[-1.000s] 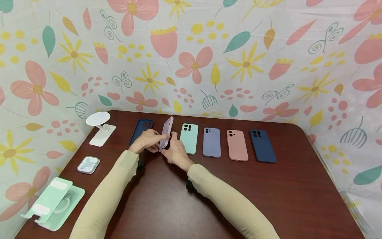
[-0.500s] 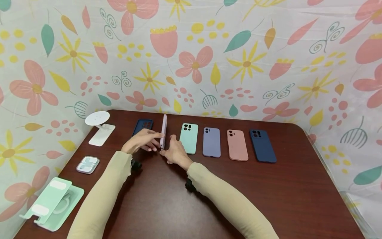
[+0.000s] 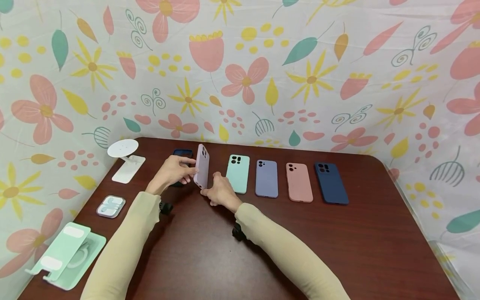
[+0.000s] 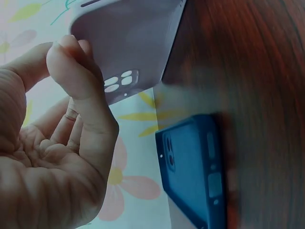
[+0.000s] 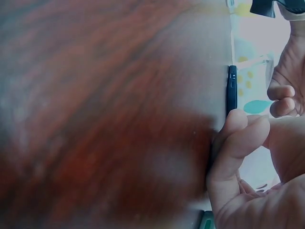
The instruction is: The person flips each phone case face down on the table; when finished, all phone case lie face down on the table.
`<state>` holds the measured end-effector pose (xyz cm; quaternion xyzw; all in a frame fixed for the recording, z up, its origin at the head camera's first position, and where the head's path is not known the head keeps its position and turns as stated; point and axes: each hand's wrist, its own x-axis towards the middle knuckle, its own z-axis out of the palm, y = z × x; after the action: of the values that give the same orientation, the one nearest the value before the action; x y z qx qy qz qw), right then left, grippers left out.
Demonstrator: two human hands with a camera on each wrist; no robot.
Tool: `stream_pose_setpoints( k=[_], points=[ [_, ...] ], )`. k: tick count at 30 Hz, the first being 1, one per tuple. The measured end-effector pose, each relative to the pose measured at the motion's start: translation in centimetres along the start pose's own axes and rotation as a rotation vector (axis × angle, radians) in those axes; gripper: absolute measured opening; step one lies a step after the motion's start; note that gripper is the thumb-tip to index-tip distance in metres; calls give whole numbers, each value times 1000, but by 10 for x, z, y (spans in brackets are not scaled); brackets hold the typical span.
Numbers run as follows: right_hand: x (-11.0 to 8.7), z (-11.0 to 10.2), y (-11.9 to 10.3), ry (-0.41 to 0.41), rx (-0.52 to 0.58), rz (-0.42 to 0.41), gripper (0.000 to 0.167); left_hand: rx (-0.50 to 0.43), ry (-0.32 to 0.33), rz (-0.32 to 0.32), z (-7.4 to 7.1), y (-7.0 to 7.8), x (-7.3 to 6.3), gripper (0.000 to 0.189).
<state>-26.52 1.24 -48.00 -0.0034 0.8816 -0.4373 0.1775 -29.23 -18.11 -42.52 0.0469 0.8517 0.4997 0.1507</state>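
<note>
A lilac phone case [image 3: 202,168] stands upright at the left of the table, camera cutouts at the top, its hollow inner side facing my left hand in the left wrist view. My left hand [image 3: 173,171] pinches its left long edge between thumb and fingers. At its lower corner rests the thumb tip of my right hand [image 3: 221,191]; the right index finger is raised apart from it. Behind my left hand, partly hidden, lies a dark blue phone case [image 4: 190,167], inner side up. A mint phone case [image 3: 238,175] lies back up beyond my right fingers.
Further right in the row lie a periwinkle phone case [image 3: 266,179], a pink one [image 3: 298,183] and another dark blue one [image 3: 331,183]. Along the left side are a white stand [image 3: 128,170], boxed earphones [image 3: 111,206] and a green folding stand [image 3: 67,256]. A floral cloth [image 3: 240,75] hangs behind the table.
The lilac case has swung over to the left, turning from its hollow side through edge-on to its back. My left hand has shifted left with it; my right hand has barely moved.
</note>
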Motion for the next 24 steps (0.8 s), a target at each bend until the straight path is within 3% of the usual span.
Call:
stream_pose_setpoints(
  k=[14, 24],
  points=[
    [8, 3, 9, 7, 24, -6, 76, 135, -16, 19, 3, -12, 0, 50],
    [4, -1, 3, 2, -8, 7, 70, 253, -92, -12, 8, -8, -1, 81]
  ],
)
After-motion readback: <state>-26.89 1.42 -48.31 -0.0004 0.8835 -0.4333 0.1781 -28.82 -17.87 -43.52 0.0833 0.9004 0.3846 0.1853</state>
